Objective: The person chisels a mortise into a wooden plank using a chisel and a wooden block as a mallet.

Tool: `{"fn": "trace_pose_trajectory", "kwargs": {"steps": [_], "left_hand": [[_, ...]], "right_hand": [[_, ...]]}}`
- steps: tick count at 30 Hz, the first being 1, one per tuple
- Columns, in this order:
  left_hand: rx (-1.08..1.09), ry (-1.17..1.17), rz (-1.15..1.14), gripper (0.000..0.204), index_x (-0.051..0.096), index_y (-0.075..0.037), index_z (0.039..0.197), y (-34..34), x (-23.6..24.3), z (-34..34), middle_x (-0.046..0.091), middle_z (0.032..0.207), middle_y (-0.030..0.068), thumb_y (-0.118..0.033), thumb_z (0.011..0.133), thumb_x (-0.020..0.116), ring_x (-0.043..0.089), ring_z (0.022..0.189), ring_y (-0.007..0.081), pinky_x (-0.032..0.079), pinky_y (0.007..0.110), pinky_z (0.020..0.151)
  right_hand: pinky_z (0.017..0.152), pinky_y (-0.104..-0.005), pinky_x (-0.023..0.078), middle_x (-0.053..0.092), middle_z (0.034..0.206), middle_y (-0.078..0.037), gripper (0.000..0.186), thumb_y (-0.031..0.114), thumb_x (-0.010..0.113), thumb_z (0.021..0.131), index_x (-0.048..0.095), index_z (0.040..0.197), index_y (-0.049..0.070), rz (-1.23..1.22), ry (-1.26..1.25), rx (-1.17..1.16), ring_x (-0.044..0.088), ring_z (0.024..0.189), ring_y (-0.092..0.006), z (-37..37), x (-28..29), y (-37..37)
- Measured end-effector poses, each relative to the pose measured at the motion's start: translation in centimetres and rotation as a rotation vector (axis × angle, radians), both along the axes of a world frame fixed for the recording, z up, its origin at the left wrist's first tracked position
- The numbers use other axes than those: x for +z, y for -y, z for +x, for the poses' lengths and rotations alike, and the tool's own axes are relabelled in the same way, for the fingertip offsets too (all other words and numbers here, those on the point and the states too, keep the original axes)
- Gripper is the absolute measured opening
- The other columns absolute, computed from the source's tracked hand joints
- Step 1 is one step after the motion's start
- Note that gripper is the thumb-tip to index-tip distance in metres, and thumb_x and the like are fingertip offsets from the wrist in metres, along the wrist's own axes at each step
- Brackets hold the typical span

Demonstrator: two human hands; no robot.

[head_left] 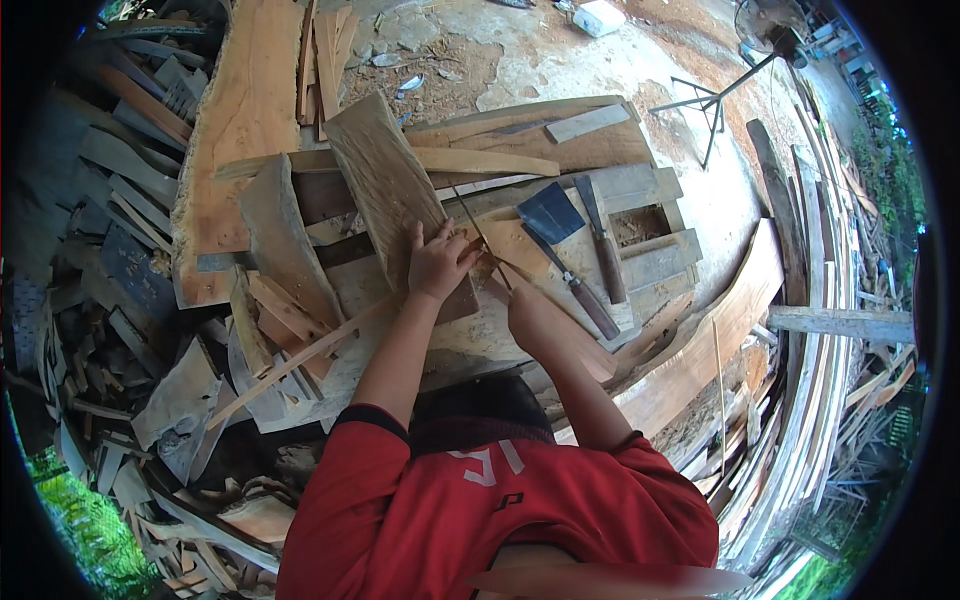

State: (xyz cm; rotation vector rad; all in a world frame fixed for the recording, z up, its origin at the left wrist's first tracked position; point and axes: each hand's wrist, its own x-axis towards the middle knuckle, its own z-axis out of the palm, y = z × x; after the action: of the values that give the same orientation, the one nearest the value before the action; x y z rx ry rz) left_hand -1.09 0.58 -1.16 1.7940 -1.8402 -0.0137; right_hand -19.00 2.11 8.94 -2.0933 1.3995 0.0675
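Observation:
My left hand [437,262] is bent over a small orange-brown wood piece [476,249] beside a thick rough board [369,168], its fingertips gripping around the piece and board edge. My right hand [528,320] is closed on the near end of a long, thin metal tool [465,208], its handle hidden in my fist. The tool crosses the small piece near my left fingertips. To the right lie a cleaver-like dark blade [540,208], a narrow blade with a wooden handle [612,260] and another wooden-handled tool [590,304], all on pale planks [640,240].
A long live-edge slab [235,120] stands at the back left, with piled scrap wood [140,150] beside it. Long boards [810,400] run along the right. A metal stand [712,110] and a white container [600,17] are on the dirty concrete ground [480,50] behind.

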Motion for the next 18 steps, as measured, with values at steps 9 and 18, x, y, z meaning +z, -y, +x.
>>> {"fn": "trace_pose_trajectory", "kwargs": {"steps": [9,18], "left_hand": [[-0.003,0.002,0.012,0.028,0.062,-0.008,0.084,0.0,0.2,0.6,0.063,0.097,0.0111,-0.034,0.074,0.066,0.054,0.106,0.0216,0.029,0.051,0.097],[-0.012,-0.012,0.014,0.023,0.061,-0.006,0.084,-0.5,0.2,1.1,0.063,0.096,0.0115,-0.027,0.074,0.065,0.054,0.107,0.0234,0.033,0.049,0.096]], "right_hand": [[0.066,-0.0473,0.044,0.057,0.075,-0.025,0.016,0.007,0.043,0.082,0.054,0.081,-0.004,-0.006,0.047,-0.045,0.056,0.072,-0.0414,-3.2,-0.5,-2.7],[0.070,-0.0494,0.042,0.058,0.079,-0.027,0.021,0.016,0.043,0.086,0.053,0.087,-0.003,-0.004,0.053,-0.112,0.055,0.077,-0.0442,-3.8,-4.1,-3.9]]}}
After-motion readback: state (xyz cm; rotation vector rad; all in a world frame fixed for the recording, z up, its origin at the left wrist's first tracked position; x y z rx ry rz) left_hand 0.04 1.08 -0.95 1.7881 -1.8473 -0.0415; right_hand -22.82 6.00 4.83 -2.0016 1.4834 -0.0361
